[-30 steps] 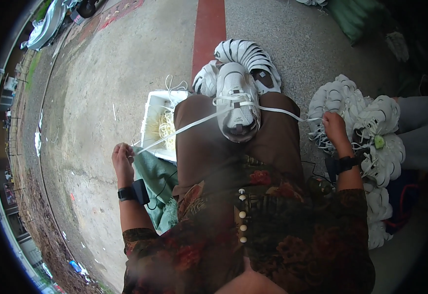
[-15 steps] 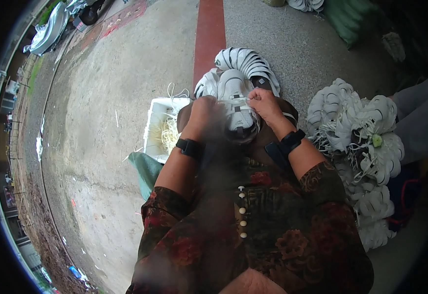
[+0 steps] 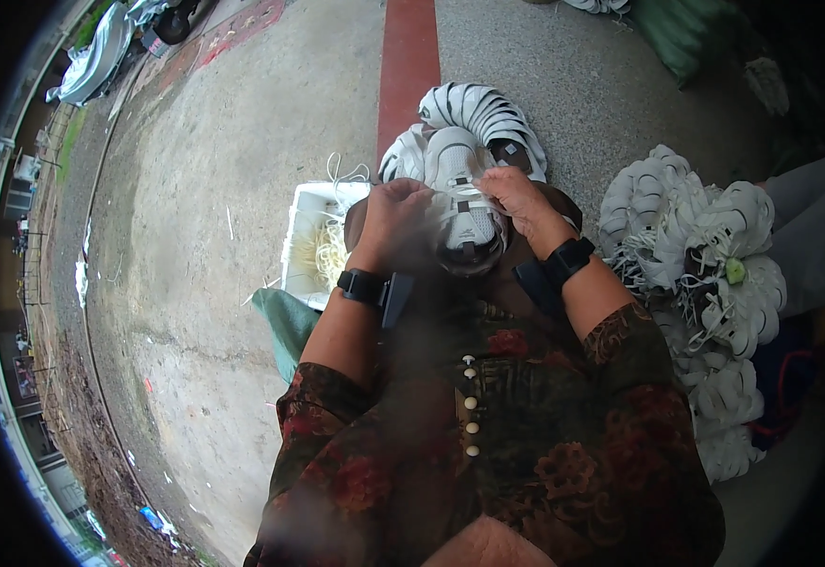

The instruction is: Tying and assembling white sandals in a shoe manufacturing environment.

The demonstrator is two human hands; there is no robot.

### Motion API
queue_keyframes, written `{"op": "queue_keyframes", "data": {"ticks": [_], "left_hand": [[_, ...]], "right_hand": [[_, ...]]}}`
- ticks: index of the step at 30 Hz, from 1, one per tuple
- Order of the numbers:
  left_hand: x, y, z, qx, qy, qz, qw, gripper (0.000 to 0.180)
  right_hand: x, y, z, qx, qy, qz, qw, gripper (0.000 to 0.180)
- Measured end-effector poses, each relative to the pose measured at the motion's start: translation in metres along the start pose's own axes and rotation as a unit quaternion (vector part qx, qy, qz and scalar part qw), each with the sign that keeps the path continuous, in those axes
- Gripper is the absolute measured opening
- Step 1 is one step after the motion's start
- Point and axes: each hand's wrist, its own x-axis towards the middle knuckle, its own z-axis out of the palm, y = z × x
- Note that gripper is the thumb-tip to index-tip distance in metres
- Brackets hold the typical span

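A white and grey shoe upper [image 3: 470, 225] rests on my lap, its toe pointing away from me. Across its eyelets runs a white shoelace [image 3: 452, 197]. My left hand [image 3: 393, 215] is at the upper's left side, thumb and fingers pinched on the lace. On the opposite side, my right hand [image 3: 524, 203] pinches the lace close to the eyelets. Just beyond the shoe, a fanned row of white shoe uppers [image 3: 484, 106] lies overlapped. The ends of the lace are too small to make out.
Left of my lap stands a white box [image 3: 296, 236] holding loose cream laces [image 3: 331, 253], with a teal bag [image 3: 287, 331] near it. Bundled white uppers [image 3: 653, 213] are heaped to my right. A green sack [image 3: 684, 40] lies at the far right, beyond a red floor stripe [image 3: 408, 85].
My left hand has turned slightly, showing its pinched fingertips. My right hand remains beside the eyelets with the lace. The whole view has shifted a little.
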Motion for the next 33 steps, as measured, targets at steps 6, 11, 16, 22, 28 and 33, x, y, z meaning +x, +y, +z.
{"op": "queue_keyframes", "data": {"ticks": [6, 11, 16, 22, 28, 33], "left_hand": [[-0.005, -0.009, -0.006, -0.218, -0.140, -0.029, 0.965, 0.014], [-0.002, -0.014, -0.003, -0.241, -0.131, -0.011, 0.962, 0.014], [0.003, -0.008, 0.003, -0.237, -0.043, 0.044, 0.970, 0.012], [0.001, -0.008, 0.004, -0.333, -0.095, 0.026, 0.938, 0.019], [-0.012, 0.007, 0.015, -0.131, -0.012, -0.009, 0.991, 0.025], [-0.010, -0.017, 0.015, 0.233, 0.016, 0.176, 0.956, 0.042]], "right_hand": [[-0.001, -0.005, -0.001, 0.017, -0.007, -0.007, 1.000, 0.014], [-0.002, 0.005, -0.013, -0.031, 0.003, -0.034, 0.999, 0.012], [-0.019, 0.017, -0.020, -0.196, 0.073, -0.179, 0.961, 0.015], [-0.042, 0.008, -0.021, -0.433, 0.063, -0.256, 0.862, 0.013], [-0.048, 0.016, -0.037, -0.609, 0.115, -0.302, 0.725, 0.006], [-0.048, 0.021, -0.047, -0.595, 0.147, -0.347, 0.710, 0.004]]}}
